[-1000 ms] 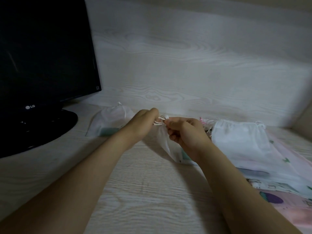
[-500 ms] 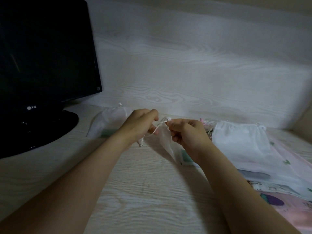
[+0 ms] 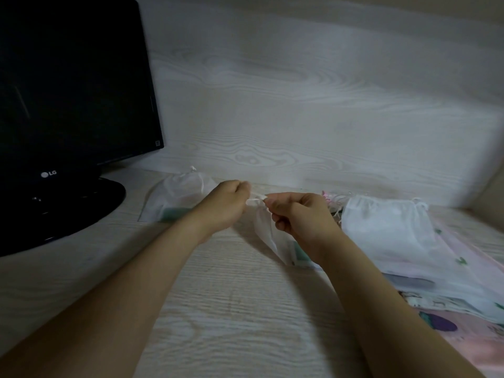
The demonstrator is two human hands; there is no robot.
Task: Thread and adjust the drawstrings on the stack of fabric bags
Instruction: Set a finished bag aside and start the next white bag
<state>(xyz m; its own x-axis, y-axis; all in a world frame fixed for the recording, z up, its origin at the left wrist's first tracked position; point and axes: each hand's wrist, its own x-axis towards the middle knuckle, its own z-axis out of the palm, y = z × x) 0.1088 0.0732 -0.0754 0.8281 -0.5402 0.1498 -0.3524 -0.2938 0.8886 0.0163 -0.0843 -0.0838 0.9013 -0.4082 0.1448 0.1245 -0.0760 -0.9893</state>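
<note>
A small white bag [image 3: 266,231] hangs in the middle of the frame. The left hand [image 3: 228,204] and right hand [image 3: 301,221] both pinch its white string [image 3: 256,199] at the top (fingers curled tight). A pile of bags [image 3: 387,230] lies on the desk [image 3: 231,309] at the right. One more bag [image 3: 178,196] sits near the black screen [image 3: 68,99] on the left.

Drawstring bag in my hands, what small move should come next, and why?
Probably pull the hands gently apart to cinch the mouth. The left hand and right hand each pinch the drawstring close together at the top of the white bag. The fabric there looks bunched, and the bag's body hangs down toward the table.
</note>
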